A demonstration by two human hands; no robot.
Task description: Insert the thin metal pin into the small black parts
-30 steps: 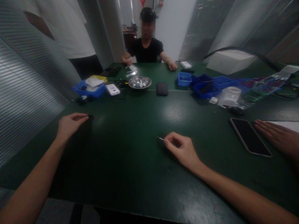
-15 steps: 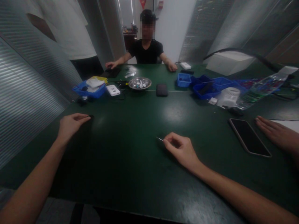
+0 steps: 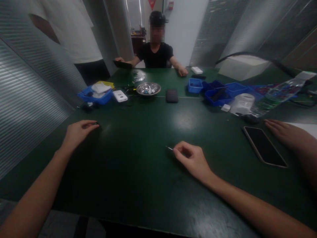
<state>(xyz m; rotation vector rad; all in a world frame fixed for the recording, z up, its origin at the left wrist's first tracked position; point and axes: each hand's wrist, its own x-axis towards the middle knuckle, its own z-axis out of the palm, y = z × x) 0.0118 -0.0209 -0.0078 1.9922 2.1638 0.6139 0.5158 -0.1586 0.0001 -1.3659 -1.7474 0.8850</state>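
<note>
Green table [image 3: 138, 132]: right hand [image 3: 195, 160] pinches a thin pin [image 3: 169, 147]; left hand [image 3: 76, 132] touches a small black bit [image 3: 97, 123], grip unclear. Lifting needs tight fingers.

A steel bowl [image 3: 148, 88], blue bins [image 3: 194, 84] and a phone [image 3: 264, 146] sit on the table [image 3: 138, 125].

The right hand [image 3: 192, 158] pinches a thin metal sliver [image 3: 169, 148] that is too small to identify, its rear end hidden between the fingertips. At 10 o'clock the left hand [image 3: 78, 131] covers most of a small dark object [image 3: 97, 123]; whether the fingers grip it or only touch it cannot be told. At 3 o'clock a co-worker's hand [image 3: 289, 135] is cut off by the right edge. At 12 o'clock the metal bowl [image 3: 148, 88] holds pale bits too small to make out. At 11 o'clock a standing person [image 3: 74, 33] is cropped by the top edge.
</note>
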